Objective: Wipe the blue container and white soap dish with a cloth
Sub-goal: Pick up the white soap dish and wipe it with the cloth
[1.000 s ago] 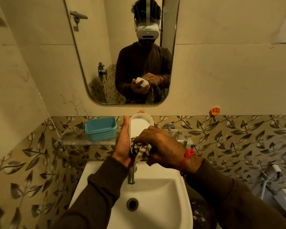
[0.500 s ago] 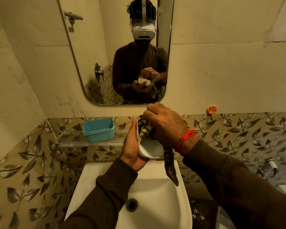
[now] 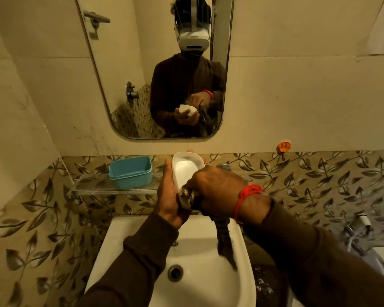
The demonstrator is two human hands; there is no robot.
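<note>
My left hand (image 3: 170,196) holds the white soap dish (image 3: 186,167) upright over the sink, its hollow side facing me. My right hand (image 3: 217,189) grips a checked cloth (image 3: 186,196) and presses it against the dish's lower end; a loose tail of the cloth (image 3: 225,242) hangs down over the basin. The blue container (image 3: 130,172) stands by itself on the glass shelf (image 3: 93,189) to the left of both hands, open side up.
A white sink (image 3: 200,282) with a drain (image 3: 175,272) lies below the hands. A mirror (image 3: 120,85) hangs on the wall above. An orange hook (image 3: 283,146) is on the wall at right, and a hose fitting (image 3: 361,220) at far right.
My right hand with the cloth has slid from the top of the dish down to its lower end, uncovering the upper part of the hollow. The left hand keeps its hold.
</note>
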